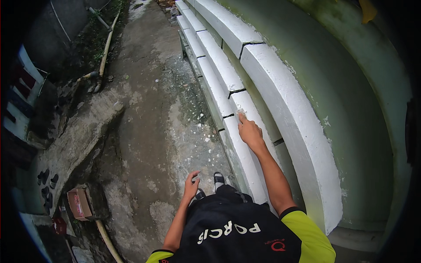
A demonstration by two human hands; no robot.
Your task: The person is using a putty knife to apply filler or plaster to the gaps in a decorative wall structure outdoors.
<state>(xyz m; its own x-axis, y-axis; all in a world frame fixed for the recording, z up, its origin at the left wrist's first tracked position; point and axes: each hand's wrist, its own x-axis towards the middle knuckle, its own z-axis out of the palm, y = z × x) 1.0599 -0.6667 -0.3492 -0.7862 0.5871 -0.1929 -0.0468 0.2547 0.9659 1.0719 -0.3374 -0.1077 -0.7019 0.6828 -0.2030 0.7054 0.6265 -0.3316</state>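
My right hand (251, 133) reaches forward to the middle one of the white-painted ledges (221, 65), its index finger stretched along toward the surface. The other fingers are curled in. At its fingertip a small greyish-white patch touches the ledge near a dark joint; whatever the fingers hold is too small to name. On the right, a wider white ledge (287, 101) curves past the hand. My left hand (191, 185) hangs over the ground to the left, fingers loosely bent and apart, holding nothing.
White flakes dot the concrete path (144, 109) beside the ledges. A green wall (351, 109) rises at right. At left lie a cardboard box (79, 204), several sandals (45, 179) and a long pole (107, 50). My sandalled foot (219, 179) stands by the lowest ledge.
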